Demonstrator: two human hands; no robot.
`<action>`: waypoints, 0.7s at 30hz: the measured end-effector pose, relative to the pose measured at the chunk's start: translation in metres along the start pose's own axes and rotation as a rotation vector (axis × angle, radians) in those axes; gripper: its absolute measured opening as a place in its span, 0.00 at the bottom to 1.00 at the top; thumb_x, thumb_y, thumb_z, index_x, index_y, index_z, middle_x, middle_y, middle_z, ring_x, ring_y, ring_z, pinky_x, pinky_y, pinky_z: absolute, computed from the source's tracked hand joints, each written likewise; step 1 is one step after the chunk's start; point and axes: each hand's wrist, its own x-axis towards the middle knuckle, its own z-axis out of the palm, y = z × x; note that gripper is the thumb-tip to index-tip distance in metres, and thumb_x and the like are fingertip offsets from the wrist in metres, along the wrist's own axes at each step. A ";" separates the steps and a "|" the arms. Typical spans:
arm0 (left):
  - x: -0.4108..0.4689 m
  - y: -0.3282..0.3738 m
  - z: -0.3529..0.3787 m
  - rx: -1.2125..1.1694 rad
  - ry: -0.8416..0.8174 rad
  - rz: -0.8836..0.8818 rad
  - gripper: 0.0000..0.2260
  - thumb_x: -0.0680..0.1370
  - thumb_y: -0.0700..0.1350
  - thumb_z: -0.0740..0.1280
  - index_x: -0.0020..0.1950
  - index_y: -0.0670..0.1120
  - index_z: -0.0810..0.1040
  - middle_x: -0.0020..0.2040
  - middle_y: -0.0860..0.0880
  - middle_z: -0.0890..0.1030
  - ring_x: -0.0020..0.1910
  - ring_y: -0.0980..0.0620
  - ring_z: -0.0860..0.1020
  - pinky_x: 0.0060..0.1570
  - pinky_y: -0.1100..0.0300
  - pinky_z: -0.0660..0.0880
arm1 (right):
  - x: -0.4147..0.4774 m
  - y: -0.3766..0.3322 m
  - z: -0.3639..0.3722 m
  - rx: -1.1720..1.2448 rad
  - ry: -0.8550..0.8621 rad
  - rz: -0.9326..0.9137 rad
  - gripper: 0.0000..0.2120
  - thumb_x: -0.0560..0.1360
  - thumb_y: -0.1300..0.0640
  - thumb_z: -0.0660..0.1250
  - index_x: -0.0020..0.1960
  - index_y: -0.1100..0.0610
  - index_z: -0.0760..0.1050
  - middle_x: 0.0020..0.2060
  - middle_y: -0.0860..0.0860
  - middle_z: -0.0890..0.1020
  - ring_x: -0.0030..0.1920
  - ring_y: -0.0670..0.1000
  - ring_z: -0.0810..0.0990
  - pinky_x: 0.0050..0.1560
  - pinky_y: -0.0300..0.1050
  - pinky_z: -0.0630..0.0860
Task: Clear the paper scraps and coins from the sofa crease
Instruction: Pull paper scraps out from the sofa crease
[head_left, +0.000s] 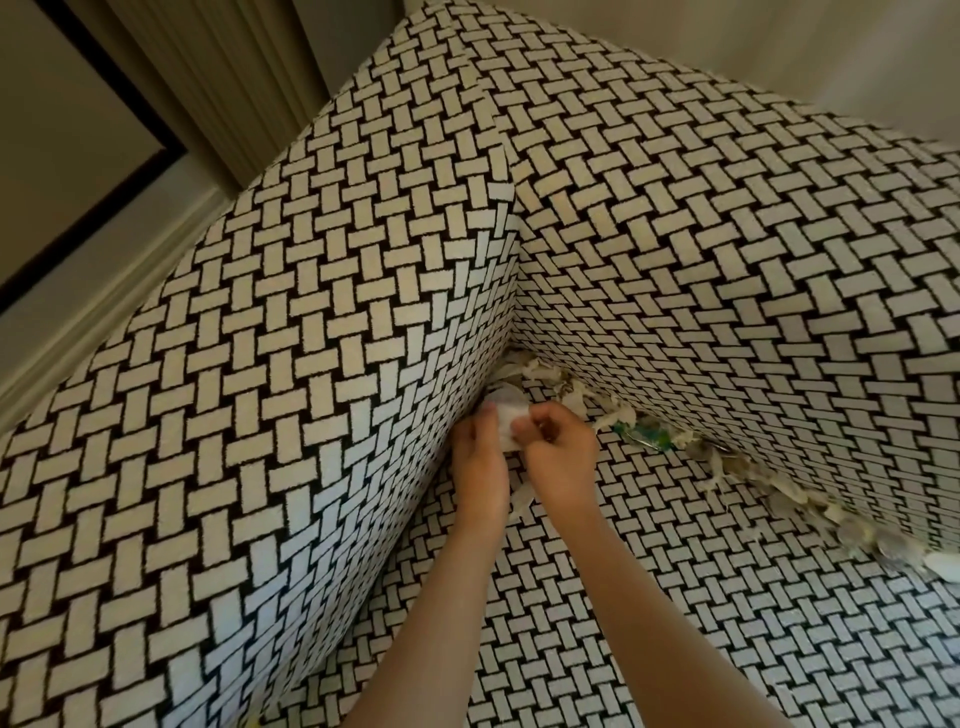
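Torn white paper scraps (550, 382) fill the corner of the sofa crease and trail right along it (769, 488). A green and blue wrapper scrap (647, 434) lies among them. Round silvery coins (893, 558) show at the crease's right end, blurred. My left hand (478, 462) and my right hand (558, 457) meet at the corner. Both pinch a white paper scrap (506, 423) between them, with more paper showing below the hands (522, 501).
The sofa has a black and white basket-weave fabric. Its armrest (260, 415) rises at the left, the backrest (727, 260) at the right, the seat (675, 597) below. A pale wall with a dark-framed panel (78, 156) lies beyond the armrest.
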 end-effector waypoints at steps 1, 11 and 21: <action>0.001 -0.001 0.000 -0.020 0.003 -0.035 0.10 0.79 0.46 0.59 0.55 0.43 0.74 0.50 0.46 0.77 0.50 0.49 0.75 0.45 0.63 0.72 | -0.001 0.001 -0.003 0.041 -0.027 0.028 0.12 0.73 0.68 0.66 0.35 0.54 0.73 0.30 0.48 0.75 0.31 0.43 0.72 0.33 0.29 0.70; 0.003 -0.003 -0.017 -0.527 -0.204 -0.322 0.12 0.79 0.50 0.58 0.41 0.47 0.76 0.36 0.49 0.78 0.38 0.53 0.77 0.39 0.59 0.72 | -0.013 -0.004 -0.006 0.066 -0.297 0.039 0.12 0.71 0.70 0.67 0.39 0.53 0.75 0.33 0.50 0.77 0.35 0.47 0.75 0.38 0.37 0.75; 0.002 0.010 -0.006 -0.447 -0.006 -0.442 0.12 0.77 0.39 0.58 0.33 0.45 0.67 0.26 0.49 0.68 0.22 0.54 0.67 0.20 0.69 0.66 | -0.034 -0.005 0.003 0.160 0.027 -0.094 0.10 0.78 0.66 0.59 0.49 0.53 0.74 0.48 0.50 0.78 0.42 0.43 0.77 0.44 0.37 0.76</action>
